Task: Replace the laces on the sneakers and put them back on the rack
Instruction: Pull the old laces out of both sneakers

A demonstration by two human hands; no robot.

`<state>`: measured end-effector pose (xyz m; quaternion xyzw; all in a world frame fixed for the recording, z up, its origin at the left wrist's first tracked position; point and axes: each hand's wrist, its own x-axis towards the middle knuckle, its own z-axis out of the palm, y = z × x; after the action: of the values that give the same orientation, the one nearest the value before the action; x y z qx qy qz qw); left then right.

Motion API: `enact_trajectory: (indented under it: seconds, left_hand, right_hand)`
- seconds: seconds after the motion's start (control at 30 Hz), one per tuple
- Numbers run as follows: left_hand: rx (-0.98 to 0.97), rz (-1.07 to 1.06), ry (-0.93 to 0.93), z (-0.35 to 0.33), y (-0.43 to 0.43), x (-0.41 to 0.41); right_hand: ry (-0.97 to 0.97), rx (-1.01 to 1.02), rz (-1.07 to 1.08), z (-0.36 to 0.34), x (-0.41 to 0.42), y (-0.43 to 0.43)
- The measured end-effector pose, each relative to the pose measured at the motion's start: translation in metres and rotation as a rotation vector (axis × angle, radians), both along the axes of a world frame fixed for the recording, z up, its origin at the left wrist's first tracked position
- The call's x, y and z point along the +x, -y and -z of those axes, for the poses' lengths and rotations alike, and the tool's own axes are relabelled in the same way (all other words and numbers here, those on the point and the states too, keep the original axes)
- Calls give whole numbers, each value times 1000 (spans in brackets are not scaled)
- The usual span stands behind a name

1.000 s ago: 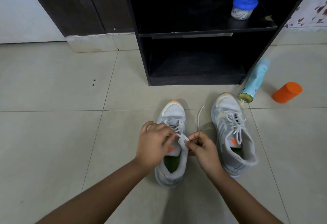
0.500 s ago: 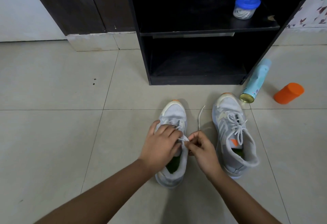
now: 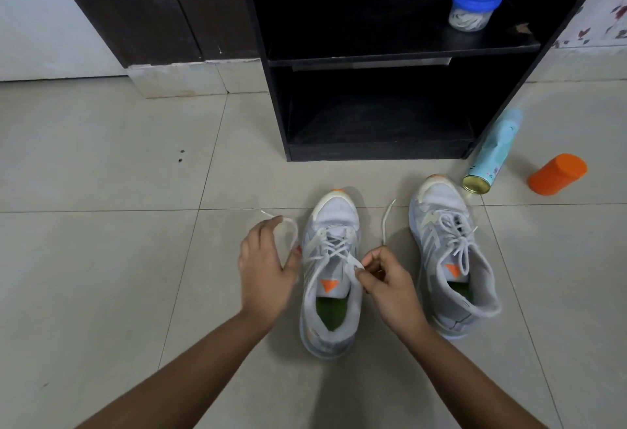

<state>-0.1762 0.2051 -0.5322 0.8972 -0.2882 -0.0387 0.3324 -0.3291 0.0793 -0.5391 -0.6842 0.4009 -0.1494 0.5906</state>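
Two grey sneakers with orange tongue tabs stand on the tiled floor, toes toward the black rack [image 3: 400, 152]. The left sneaker [image 3: 330, 310] sits between my hands, laced with a white lace [image 3: 334, 250]. My left hand [image 3: 266, 271] is just left of that shoe and holds one lace end, which loops out past my fingers. My right hand [image 3: 386, 284] pinches the other lace end beside the tongue, its tip pointing up. The right sneaker [image 3: 451, 259] stands apart to the right with its lace tied.
A clear tub with a blue lid [image 3: 473, 9], holding white laces, stands on the rack's upper shelf. A light blue spray can [image 3: 493, 155] lies on the floor by the rack's right corner, and an orange cap [image 3: 556, 174] lies further right. A dark cabinet [image 3: 152, 11] stands behind left.
My left hand has left the top of the sneaker and swung out to the left, drawing a lace end with it. My right hand keeps pinching the other end.
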Motion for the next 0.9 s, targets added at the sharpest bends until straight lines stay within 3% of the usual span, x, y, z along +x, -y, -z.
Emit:
enact_trajectory:
  seconds: [0.07, 0.13, 0.33, 0.4, 0.53, 0.63, 0.73, 0.83, 0.9]
  left_hand:
    - [-9, 142, 53, -8, 5, -9]
    - [37, 253, -32, -14, 9, -15]
    - [95, 268, -134, -7, 9, -16]
    - [11, 246, -224, -5, 7, -16]
    - [-123, 143, -547, -3, 8, -17]
    - [-141, 99, -698, -1, 8, -13]
    - [-149, 70, -731, -1, 8, -12]
    - [-176, 23, -780, -3, 7, -13]
    - [-184, 27, -789, -2, 7, -13]
  right_hand:
    - [-6, -49, -15, -5, -1, -1]
    - [-16, -92, -43, -9, -1, -1]
    - [-157, -251, -156, -21, -2, 0]
    - [-201, -454, -217, -25, 1, -1]
    - [-250, -1044, -337, -22, 26, -7]
    - [-291, -1182, -385, -16, 41, -8]
    - [-261, -1070, -364, -13, 37, -4]
    - [-178, -502, -54, -13, 27, 16]
    - [-169, -282, 82, -6, 18, 33]
